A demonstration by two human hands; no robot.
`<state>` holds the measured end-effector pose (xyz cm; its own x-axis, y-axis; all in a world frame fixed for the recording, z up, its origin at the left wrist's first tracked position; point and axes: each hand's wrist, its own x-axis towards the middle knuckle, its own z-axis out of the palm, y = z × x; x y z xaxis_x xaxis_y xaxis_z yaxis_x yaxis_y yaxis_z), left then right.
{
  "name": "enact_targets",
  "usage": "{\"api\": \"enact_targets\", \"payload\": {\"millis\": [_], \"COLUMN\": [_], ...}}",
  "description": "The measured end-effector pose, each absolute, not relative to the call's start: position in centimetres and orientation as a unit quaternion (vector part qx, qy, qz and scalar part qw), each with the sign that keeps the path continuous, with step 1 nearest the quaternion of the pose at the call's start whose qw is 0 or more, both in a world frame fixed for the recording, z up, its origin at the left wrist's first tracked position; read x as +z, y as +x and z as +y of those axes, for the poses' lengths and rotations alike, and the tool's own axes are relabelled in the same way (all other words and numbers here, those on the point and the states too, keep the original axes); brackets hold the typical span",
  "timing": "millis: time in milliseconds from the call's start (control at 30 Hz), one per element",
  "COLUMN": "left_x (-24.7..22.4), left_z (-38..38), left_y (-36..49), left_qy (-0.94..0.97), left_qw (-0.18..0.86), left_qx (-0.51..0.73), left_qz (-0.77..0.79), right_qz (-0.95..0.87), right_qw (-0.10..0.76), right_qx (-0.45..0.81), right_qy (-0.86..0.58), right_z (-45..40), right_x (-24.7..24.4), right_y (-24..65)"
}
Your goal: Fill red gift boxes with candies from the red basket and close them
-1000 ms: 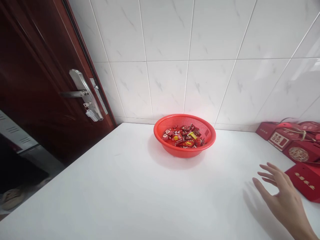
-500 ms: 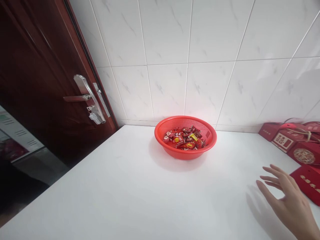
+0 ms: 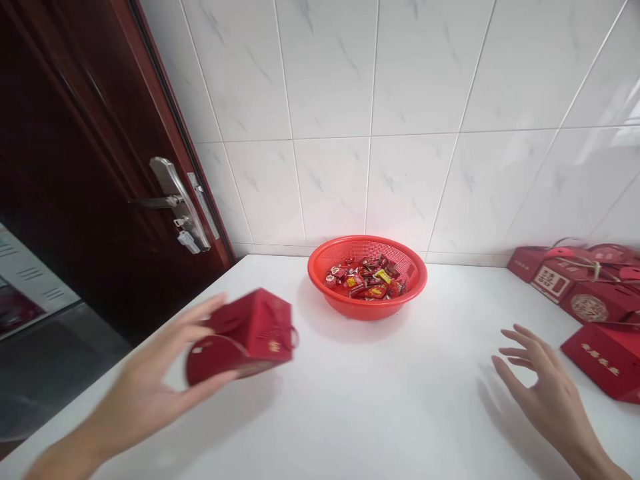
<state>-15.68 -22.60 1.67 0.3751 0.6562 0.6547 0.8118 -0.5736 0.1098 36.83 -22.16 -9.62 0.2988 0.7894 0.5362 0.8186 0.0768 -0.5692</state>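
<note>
On the left, my left hand [image 3: 150,373] grips a dark red gift box [image 3: 250,333] between thumb and fingers, holding it just above the white table. The box is tilted, with a curved flap and a small loop on its right end; it is slightly blurred. My right hand [image 3: 543,393] hovers over the table on the right, fingers apart and nothing in them. Nearest to it lies a red gift box with gold lettering [image 3: 605,363]. In the middle stands a red plastic basket [image 3: 367,310] with wrapped candies [image 3: 370,277] inside.
Several more red gift boxes [image 3: 565,283] are heaped at the far right against the tiled wall [image 3: 330,187]. The white table [image 3: 360,400] ends on the left beside a dark wooden door [image 3: 100,133] with a metal handle [image 3: 173,200] and keys.
My left hand has come into view from the left with a red gift box in it. My right hand stays open near the boxes; the whole view has shifted slightly.
</note>
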Motion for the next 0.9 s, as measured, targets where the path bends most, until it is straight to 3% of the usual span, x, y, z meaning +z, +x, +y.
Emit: {"api": "enact_targets", "payload": {"millis": [167, 467, 900], "left_x": [-0.2, -3.9, -6.2], "left_z": [-18.5, -16.0, -16.4], "left_y": [-7.8, -1.6, -1.5], "left_qy": [-0.909, -0.929, -0.874], "left_qw": [0.001, -0.041, 0.016], "left_qx": [-0.29, -0.326, -0.443], "left_qz": [-0.299, -0.172, -0.199], "right_qz": [-0.635, -0.786, -0.897], "right_qw": [0.441, 0.441, 0.268], "right_qx": [-0.018, 0.016, 0.006], "right_qy": [-0.634, -0.432, -0.352], "right_z": [-22.1, -20.1, -17.2], "right_x": [-9.0, -4.2, -2.4], "right_y": [34.2, 24.3, 20.2]}}
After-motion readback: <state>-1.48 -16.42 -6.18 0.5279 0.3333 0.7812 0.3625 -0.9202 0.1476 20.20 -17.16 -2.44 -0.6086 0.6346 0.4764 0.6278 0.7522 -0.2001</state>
